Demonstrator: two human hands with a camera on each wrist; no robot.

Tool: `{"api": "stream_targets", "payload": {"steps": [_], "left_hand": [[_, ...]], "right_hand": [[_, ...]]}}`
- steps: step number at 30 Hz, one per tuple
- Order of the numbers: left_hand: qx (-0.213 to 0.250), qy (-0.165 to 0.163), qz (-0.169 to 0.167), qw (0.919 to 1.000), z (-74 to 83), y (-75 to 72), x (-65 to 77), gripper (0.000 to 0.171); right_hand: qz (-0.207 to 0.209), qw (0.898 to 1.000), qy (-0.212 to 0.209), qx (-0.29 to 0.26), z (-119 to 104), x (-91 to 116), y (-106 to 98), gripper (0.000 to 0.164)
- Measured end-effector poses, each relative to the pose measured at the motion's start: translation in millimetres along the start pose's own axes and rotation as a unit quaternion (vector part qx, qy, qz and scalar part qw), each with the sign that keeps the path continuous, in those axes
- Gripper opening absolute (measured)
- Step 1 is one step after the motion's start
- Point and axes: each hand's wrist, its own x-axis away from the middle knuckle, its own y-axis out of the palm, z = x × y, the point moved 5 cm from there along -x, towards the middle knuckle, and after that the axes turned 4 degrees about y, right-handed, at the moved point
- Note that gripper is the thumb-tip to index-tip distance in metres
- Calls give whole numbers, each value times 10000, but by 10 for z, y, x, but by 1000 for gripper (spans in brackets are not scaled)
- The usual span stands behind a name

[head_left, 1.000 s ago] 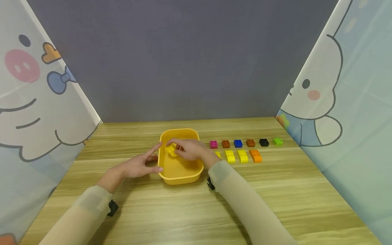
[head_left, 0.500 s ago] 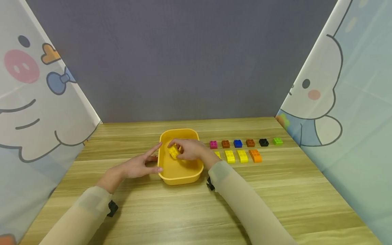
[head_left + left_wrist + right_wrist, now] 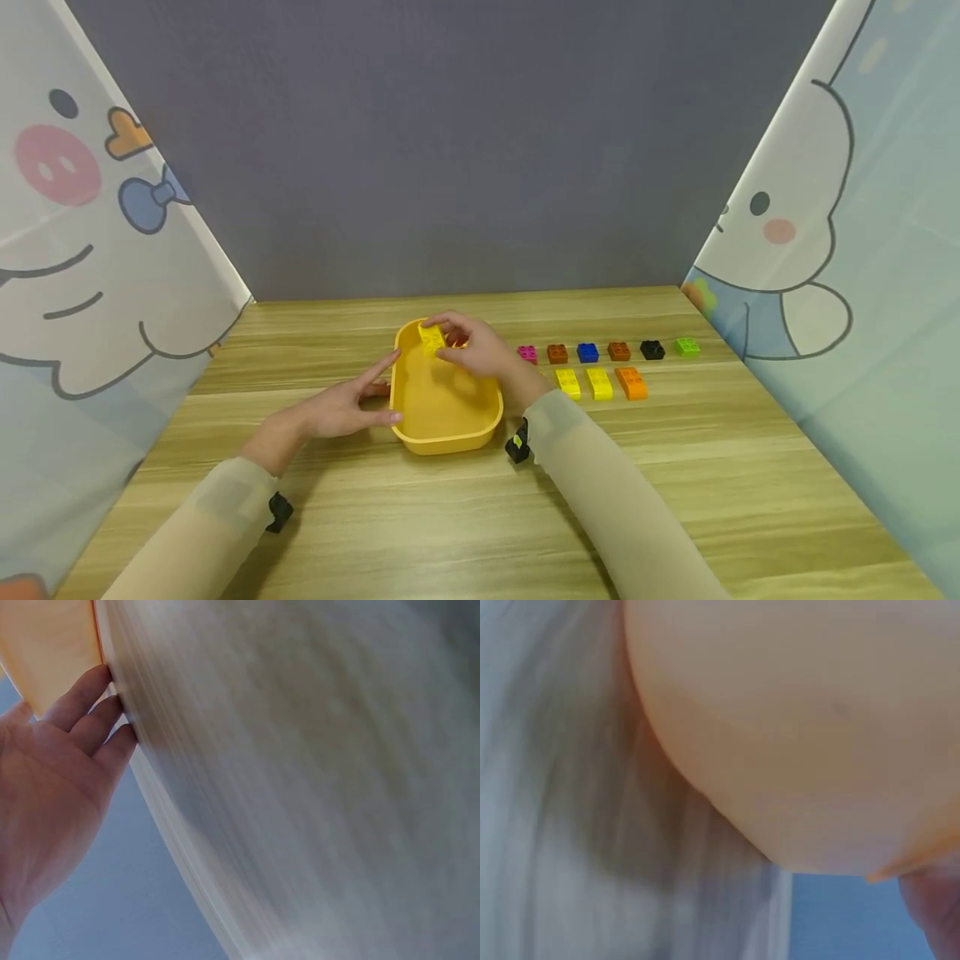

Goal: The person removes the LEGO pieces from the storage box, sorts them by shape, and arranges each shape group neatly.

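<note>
In the head view, a yellow plastic bin [image 3: 442, 440] stands near the middle of the table. My right hand [image 3: 480, 346] pinches a yellow toy building brick [image 3: 431, 339] between thumb and fingers, over the far end of the bin. A bit of red shows beneath the curled fingers. My left hand [image 3: 341, 407] is at the bin's left side, index finger and thumb stretched along the rim. Its other fingers rest by the bin's outer wall [image 3: 56, 645] in the left wrist view. Mostly the bin's outside fills the right wrist view, with a sliver of the right hand at the lower right.
Right of the bin, a back row holds a magenta brick [image 3: 527, 354], brown bricks [image 3: 557, 354], a blue brick [image 3: 588, 352], a black brick [image 3: 652, 350] and a lime brick [image 3: 687, 347]. In front lie yellow bricks [image 3: 598, 383] and an orange brick [image 3: 632, 383]. A grey panel [image 3: 465, 150] stands behind.
My right hand has raised the yellow brick from the bin's floor toward its far rim. The left hand stays at the bin's side. The head view has shifted slightly.
</note>
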Motion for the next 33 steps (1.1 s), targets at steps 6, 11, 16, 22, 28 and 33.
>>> {"api": "stream_targets", "payload": {"steps": [6, 11, 16, 22, 28, 33], "left_hand": [[115, -1, 54, 9999, 21, -6, 6, 101], [146, 52, 62, 9999, 26, -11, 9, 102], [121, 65, 36, 9999, 23, -8, 8, 103], [63, 52, 37, 10000, 14, -13, 5, 103], [36, 41, 40, 10000, 13, -14, 7, 103], [-43, 56, 32, 10000, 19, -13, 8, 103]], "right_hand": [[101, 9999, -61, -35, -26, 198, -271, 47], [47, 9999, 112, 38, 39, 513, -538, 48], [154, 9992, 288, 215, 117, 910, -879, 50], [330, 9971, 502, 461, 241, 1367, -1329, 51], [564, 9949, 629, 555, 449, 1765, -1728, 53], [648, 9941, 697, 524, 691, 2068, -1975, 53]]}}
